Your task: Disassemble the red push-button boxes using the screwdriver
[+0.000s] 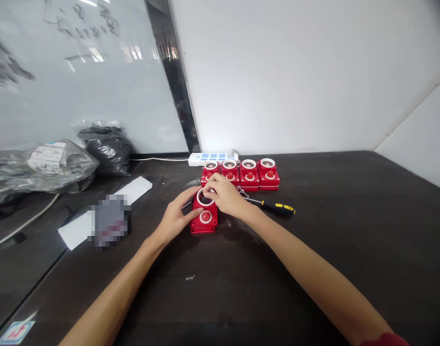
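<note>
Just in front of four red push-button boxes [240, 175], the open left hand [176, 214] steadies a fifth box [204, 222] while the curled right hand [223, 194] grips its white-ringed top.

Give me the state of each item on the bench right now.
left hand: fingers against the side of the front box
right hand: over that box's upper ring
red push-button box: flat on the bench, lower button showing, upper ring dark inside
row of four red push-button boxes: side by side
yellow-and-black screwdriver: lying untouched
power strip: behind the row
</note>
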Tool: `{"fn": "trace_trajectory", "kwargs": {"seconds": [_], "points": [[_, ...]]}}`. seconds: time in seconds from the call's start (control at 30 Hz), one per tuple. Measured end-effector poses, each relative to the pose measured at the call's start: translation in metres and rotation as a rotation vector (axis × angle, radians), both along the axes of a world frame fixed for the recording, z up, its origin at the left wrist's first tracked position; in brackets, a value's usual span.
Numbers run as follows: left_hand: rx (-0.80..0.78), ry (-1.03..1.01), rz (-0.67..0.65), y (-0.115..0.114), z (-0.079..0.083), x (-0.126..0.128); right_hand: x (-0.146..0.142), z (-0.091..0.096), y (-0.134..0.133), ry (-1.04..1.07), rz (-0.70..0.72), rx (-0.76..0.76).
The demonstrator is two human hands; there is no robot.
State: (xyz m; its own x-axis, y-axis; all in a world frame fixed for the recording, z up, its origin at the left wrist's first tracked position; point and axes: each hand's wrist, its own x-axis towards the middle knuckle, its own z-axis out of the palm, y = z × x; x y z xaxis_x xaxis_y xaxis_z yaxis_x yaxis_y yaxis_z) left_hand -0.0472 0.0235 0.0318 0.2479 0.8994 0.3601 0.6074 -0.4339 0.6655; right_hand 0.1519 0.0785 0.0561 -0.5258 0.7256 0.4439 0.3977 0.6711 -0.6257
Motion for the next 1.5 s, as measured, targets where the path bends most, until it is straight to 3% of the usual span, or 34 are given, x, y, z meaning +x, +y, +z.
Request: {"fn": "trace_trajectory", "kwargs": {"seconds": [0.1,0.3,0.57,0.83,1.0,1.3,1.5], "points": [[-0.002,0.002,-0.011,-0.001,0.000,0.002,-0.002,-0.001,0.000,-0.001,-0.038,-0.038],[0.040,0.057,0.005,-0.002,0.002,0.004,-0.008,-0.009,-0.004,-0.017,-0.150,0.092],[0.036,0.030,0.013,-0.002,0.003,0.005,-0.009,-0.009,-0.007,0.058,-0.162,0.053],[-0.014,-0.015,0.079,-0.001,-0.002,0.005,-0.005,-0.005,-0.012,-0.034,-0.141,0.128],[-0.031,-0.056,0.105,-0.001,-0.003,0.003,0.005,0.002,-0.015,-0.128,-0.037,0.173],[-0.019,-0.119,0.089,0.001,-0.004,0.000,0.012,0.006,-0.009,-0.238,0.077,0.192],[0.023,-0.143,0.090,0.001,-0.003,0.005,0.014,0.003,-0.008,-0.245,0.066,0.265]]}}
